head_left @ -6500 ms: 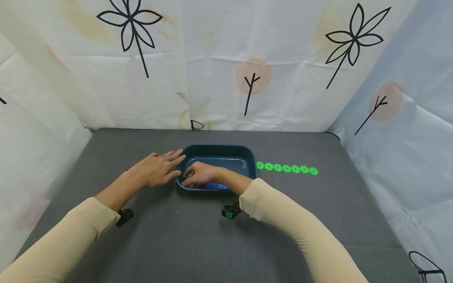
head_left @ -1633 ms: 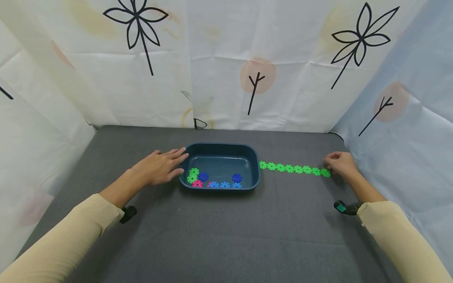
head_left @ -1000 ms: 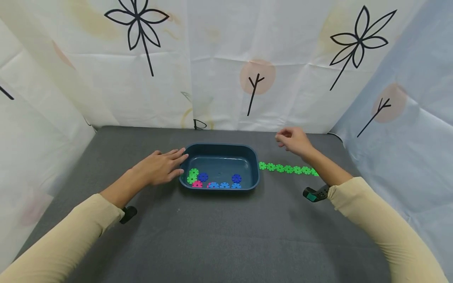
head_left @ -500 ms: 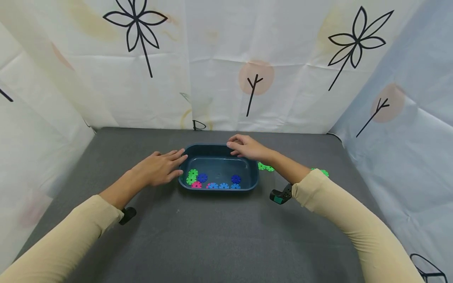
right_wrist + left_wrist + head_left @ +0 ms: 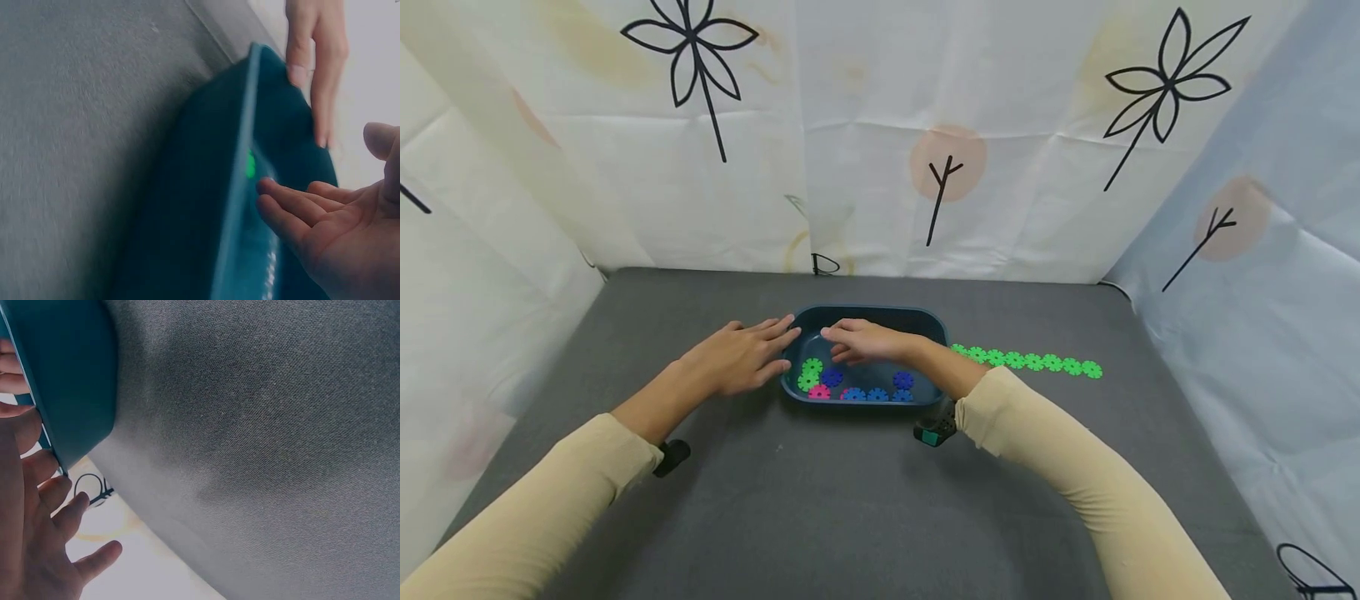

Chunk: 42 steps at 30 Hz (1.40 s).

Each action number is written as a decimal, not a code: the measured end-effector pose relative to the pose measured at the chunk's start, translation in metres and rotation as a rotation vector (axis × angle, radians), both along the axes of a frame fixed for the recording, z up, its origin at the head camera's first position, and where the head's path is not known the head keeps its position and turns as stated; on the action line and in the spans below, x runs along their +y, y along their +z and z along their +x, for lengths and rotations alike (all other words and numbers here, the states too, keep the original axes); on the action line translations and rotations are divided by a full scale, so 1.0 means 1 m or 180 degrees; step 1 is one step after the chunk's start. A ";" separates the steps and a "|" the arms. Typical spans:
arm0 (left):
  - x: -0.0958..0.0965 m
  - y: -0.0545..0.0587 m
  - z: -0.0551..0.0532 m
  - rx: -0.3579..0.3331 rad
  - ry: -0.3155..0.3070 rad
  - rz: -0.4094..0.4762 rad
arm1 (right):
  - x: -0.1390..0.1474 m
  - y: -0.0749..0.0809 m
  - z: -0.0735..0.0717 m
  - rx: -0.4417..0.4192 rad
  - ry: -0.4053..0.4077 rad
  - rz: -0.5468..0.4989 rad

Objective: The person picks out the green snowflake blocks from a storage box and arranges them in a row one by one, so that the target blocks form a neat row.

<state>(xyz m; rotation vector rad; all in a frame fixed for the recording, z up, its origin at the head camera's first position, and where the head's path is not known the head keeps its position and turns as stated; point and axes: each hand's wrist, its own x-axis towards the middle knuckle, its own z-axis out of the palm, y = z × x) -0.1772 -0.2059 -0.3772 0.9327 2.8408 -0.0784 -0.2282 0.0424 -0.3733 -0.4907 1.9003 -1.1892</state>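
A dark blue plastic tub [image 5: 868,312] stands on the grey table. My left hand [image 5: 737,358] rests with spread, straight fingers on the tub's left rim; in the left wrist view its fingertips [image 5: 47,465] touch that rim. Over the tub's inside hangs my right hand [image 5: 868,342], fingers relaxed and nothing between them. Below it lie flower-shaped plastic discs: two green discs [image 5: 810,375], dark blue discs [image 5: 903,380], several lighter blue discs [image 5: 877,394] and a pink disc [image 5: 819,391]. In the right wrist view a green disc [image 5: 250,164] shows past the tub's near rim.
A row of several green flower discs [image 5: 1033,362] runs along the table from the tub's right side, its left end partly behind my right forearm. A patterned white cloth [image 5: 865,167] hangs behind the grey table [image 5: 820,500].
My right hand was at the right end of the green row, then swept left over the row to above the tub. The row is one disc longer than at first. The left hand stays put.
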 end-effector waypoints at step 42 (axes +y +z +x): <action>-0.003 0.003 0.004 -0.0001 -0.0106 0.0098 | -0.038 -0.018 0.023 0.0241 0.0725 0.0130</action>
